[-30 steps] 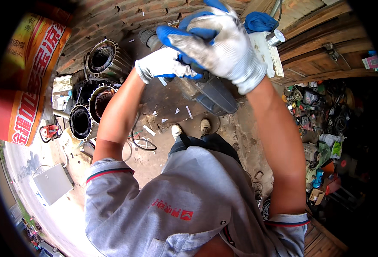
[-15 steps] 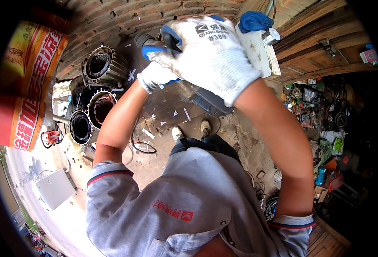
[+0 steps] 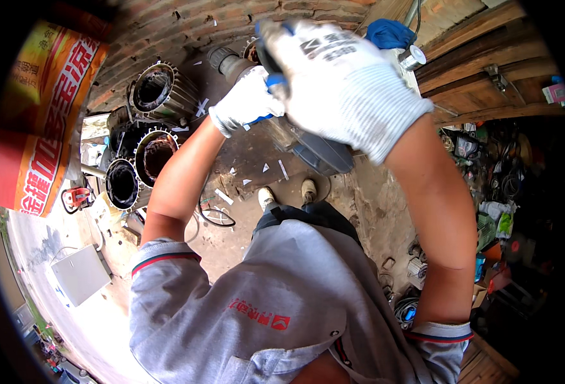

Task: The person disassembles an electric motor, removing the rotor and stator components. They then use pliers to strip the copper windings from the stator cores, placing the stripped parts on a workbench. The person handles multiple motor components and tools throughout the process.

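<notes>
Both my hands wear white knit gloves with blue palms and are raised together at the top middle. My left hand (image 3: 247,104) is closed, its fingertips meeting the right thumb; what it grips is hidden. My right hand (image 3: 340,80), smeared by motion, curls its fingers toward its thumb around a dark space; anything inside cannot be made out. Beneath them stands a grey machine, partly covered, with a ribbed round grey end (image 3: 219,59) beyond my left hand and a dark grey rounded part (image 3: 324,153) below my right wrist.
Several finned cylindrical motor housings (image 3: 183,96) stand at the left. A banner (image 3: 45,121), an orange-red power tool (image 3: 75,199) and a grey box (image 3: 80,278) lie farther left. A metal spool (image 3: 413,57) and blue cloth (image 3: 386,33) sit upper right. Paper scraps and a black cable (image 3: 217,221) litter the floor.
My right hand has shifted right and turned, uncovering more of my left hand and the ribbed grey end. My left hand has moved slightly right.
</notes>
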Demonstrator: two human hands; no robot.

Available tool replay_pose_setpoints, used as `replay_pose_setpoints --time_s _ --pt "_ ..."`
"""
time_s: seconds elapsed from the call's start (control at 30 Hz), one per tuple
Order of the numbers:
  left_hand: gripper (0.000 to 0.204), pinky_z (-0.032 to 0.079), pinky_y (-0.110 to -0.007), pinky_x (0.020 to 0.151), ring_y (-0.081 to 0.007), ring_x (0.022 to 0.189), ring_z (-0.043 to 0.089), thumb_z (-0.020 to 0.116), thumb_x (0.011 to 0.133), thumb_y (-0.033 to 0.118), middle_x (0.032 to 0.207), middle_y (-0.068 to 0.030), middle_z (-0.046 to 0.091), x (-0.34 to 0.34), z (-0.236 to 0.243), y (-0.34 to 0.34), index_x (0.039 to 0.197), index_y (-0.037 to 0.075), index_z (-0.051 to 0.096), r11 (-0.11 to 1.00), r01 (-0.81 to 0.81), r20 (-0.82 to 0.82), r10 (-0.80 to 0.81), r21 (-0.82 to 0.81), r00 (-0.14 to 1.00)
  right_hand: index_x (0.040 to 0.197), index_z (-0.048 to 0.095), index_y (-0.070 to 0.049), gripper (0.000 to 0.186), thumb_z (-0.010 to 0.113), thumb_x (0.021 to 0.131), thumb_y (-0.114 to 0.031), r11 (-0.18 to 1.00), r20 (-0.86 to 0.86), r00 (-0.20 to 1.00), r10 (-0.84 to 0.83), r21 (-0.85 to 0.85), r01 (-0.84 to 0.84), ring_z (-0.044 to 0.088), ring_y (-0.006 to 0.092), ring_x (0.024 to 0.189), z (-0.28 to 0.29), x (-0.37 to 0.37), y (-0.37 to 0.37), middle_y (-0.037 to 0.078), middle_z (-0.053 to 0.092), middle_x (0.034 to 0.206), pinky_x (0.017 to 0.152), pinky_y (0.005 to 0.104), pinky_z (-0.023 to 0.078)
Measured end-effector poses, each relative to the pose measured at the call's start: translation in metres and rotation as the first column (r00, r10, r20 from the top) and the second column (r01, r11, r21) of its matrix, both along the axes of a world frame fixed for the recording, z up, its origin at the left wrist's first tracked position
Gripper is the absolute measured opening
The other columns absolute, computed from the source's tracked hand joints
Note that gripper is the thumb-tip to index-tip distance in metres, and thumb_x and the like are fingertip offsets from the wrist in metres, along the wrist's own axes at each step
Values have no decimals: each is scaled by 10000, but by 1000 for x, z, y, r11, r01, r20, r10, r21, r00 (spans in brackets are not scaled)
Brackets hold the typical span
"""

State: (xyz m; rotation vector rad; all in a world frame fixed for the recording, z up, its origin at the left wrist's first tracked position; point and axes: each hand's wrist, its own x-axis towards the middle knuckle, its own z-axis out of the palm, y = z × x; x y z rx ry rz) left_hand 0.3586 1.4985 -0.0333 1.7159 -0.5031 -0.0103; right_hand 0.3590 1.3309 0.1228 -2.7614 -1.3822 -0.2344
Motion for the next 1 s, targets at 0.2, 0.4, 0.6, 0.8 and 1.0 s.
replay_pose_setpoints --time_s 0.2,0.4,0.6,0.8,1.0 --pt "349 442 -203 506 -55 566 523 739 769 241 762 4 641 0 -13 4 1065 69 668 997 42 -42 -45 -63 998 1058 658 -100 496 577 835 -535 976 -238 954 -182 77 206 638 275 946 -2 1 30 119 672 1001 937 480 376" --pt "365 433 -178 432 -28 542 536 725 803 303 808 5 665 2 7 10 1105 108 659 989 145 -418 -123 22 900 939 703 -64 601 724 667 -599 879 -390 885 254 475 -43 646 284 910 -25 41 15 157 677 947 820 365 511" --pt "420 500 -294 839 -168 922 627 718 816 138 1098 -84 637 -3 -9 5 1180 -15 574 993 79 14 -78 -88 997 943 704 -86 303 647 777 -333 968 -14 992 123 -218 -123 644 257 938 21 11 15 123 673 948 825 386 498" --pt "435 484 -222 649 -79 723 571 757 743 89 901 -27 657 -3 7 -13 1139 10 593 967 42 -216 -99 -252 971 904 710 -89 191 583 817 -203 850 54 998 -28 -524 52 667 209 885 10 9 14 88 686 889 767 351 512" --pt "709 424 -378 939 -260 1084 536 801 654 300 1210 -135 558 3 33 7 1259 49 530 888 146 10 -167 436 986 1015 693 -80 254 651 774 -152 920 187 981 53 -391 25 661 251 910 24 34 -37 113 684 951 789 393 525"
